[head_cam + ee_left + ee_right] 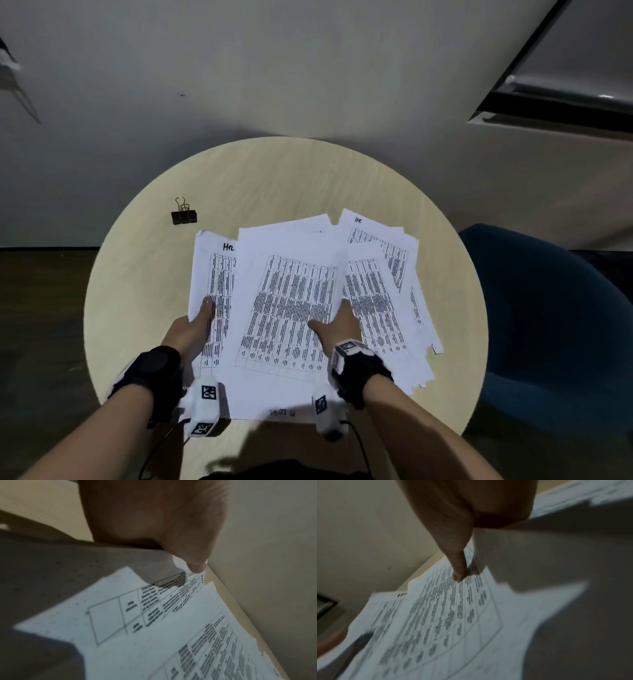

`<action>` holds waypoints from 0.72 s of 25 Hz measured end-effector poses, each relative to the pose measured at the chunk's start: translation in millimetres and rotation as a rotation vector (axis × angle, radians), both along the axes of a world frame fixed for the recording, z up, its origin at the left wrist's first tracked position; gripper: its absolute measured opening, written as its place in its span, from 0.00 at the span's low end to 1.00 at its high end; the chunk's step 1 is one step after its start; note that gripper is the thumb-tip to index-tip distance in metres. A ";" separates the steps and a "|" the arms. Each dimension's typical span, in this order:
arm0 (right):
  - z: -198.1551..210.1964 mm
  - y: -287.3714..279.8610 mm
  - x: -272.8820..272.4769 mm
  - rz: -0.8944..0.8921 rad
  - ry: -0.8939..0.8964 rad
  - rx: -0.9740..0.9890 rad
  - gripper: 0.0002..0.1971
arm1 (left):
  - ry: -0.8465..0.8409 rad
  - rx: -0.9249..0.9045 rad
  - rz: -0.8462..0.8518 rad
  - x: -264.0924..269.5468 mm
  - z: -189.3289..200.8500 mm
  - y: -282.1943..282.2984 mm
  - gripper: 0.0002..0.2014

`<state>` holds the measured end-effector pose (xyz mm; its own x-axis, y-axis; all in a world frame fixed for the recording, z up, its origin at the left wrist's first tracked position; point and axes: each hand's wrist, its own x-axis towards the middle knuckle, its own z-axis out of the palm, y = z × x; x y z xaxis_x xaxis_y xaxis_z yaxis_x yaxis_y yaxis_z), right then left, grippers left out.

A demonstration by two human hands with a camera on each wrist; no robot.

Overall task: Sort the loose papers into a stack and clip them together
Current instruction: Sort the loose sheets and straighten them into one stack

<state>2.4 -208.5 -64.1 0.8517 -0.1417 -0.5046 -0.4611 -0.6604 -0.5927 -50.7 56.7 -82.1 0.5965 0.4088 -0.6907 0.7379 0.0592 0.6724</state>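
Papers (294,308) fanned between hands — left hand (195,325), right hand (339,325) each pinching sheets.

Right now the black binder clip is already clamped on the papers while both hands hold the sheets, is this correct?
Not quite. The head view shows the binder clip lying apart on the table, beyond the papers, clamped on nothing. Left hand and right hand do hold the sheets.

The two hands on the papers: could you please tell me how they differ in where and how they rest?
The left hand holds the left edge of the leftmost sheet, thumb on top; the right hand sits at the right edge of the middle sheet, thumb spread across its print. The left hand is near the binder clip; the right hand is farther off. Both touch printed tables.
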 end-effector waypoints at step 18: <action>2.4 -131.8 22.8 -0.080 0.207 -0.210 0.37 | -0.034 0.002 -0.100 -0.7 2.9 2.3 0.13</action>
